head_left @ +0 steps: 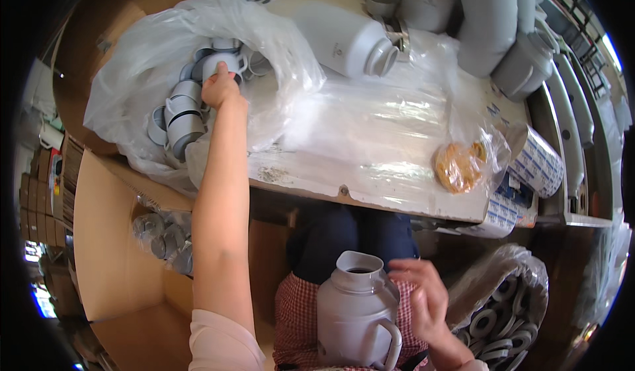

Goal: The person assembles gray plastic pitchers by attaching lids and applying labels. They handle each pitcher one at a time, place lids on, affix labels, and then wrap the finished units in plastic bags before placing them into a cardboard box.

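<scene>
My left hand (223,88) reaches far forward into a clear plastic bag (139,73). Its thumb and fingers are closed on a light grey cup with a handle (233,68). Several more grey cups (185,128) lie loosely in the bag around it. On my lap a grey vacuum jug (354,311) stands upright, its spouted mouth uncovered and its handle toward the lower right. Right beside the jug's neck is my right hand (423,298), slightly blurred, with fingers bent and apart and nothing in them. Whether its fingertips touch the jug, I cannot tell.
Plastic sheeting (390,139) covers the table. A grey jug (350,43) lies on its side there, with more jugs (486,20) at the back right. Bagged orange rings (458,166) lie near the right edge. Below are a cardboard box (106,239) and a bag of grey rings (509,325).
</scene>
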`<state>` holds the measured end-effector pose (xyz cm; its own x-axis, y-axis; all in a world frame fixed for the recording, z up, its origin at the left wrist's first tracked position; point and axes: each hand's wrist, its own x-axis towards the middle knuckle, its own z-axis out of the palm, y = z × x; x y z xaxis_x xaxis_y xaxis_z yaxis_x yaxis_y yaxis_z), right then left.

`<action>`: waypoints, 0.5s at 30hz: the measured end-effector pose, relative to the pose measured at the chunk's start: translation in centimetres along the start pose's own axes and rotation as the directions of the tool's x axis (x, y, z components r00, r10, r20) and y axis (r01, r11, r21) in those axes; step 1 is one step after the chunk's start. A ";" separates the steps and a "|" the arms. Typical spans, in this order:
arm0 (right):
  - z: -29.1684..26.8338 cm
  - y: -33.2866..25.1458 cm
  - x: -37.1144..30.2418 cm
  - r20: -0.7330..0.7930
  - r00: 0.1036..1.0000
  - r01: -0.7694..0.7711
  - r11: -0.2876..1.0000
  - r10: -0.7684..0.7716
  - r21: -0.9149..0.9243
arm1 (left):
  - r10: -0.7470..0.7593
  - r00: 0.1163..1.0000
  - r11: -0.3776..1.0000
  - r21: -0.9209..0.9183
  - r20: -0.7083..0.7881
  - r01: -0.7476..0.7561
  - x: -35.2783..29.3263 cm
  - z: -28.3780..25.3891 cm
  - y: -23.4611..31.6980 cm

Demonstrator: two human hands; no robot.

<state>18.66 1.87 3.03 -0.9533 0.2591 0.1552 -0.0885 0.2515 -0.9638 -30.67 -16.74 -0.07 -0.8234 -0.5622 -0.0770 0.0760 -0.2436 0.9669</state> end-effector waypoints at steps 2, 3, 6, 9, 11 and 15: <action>-0.4 0.7 1.9 -0.131 0.988 0.094 0.987 -0.077 0.130 | -0.041 0.929 0.976 -0.183 0.368 0.116 -7.7 -3.0 3.4; -0.4 1.3 3.0 -0.153 0.987 0.003 0.950 0.046 0.311 | -0.050 0.849 0.951 -0.234 0.526 0.201 -12.0 -5.1 4.6; 0.0 3.2 6.0 -0.139 0.990 0.083 0.748 0.012 0.659 | -0.102 0.276 0.808 -0.082 0.956 0.583 -22.8 -12.5 5.9; 0.2 4.3 6.6 0.045 0.999 -0.015 0.718 -0.023 0.696 | -0.379 0.052 0.811 0.305 0.924 0.500 -26.7 -16.1 5.7; -0.2 4.2 5.6 -0.015 1.000 -0.008 0.806 0.021 0.592 | -0.338 0.128 0.941 0.329 0.933 0.086 -27.6 -17.5 6.2; -2.2 3.3 2.2 -0.255 0.965 0.066 0.894 0.056 0.444 | -0.414 0.155 0.614 0.401 0.897 -0.681 -29.2 -19.4 7.8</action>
<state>16.93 5.33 0.64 -0.8518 0.5016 0.1512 -0.2698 -0.1726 -0.9473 4.88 -17.56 4.97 -0.6636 0.7226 -0.1937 0.3817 0.5497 0.7431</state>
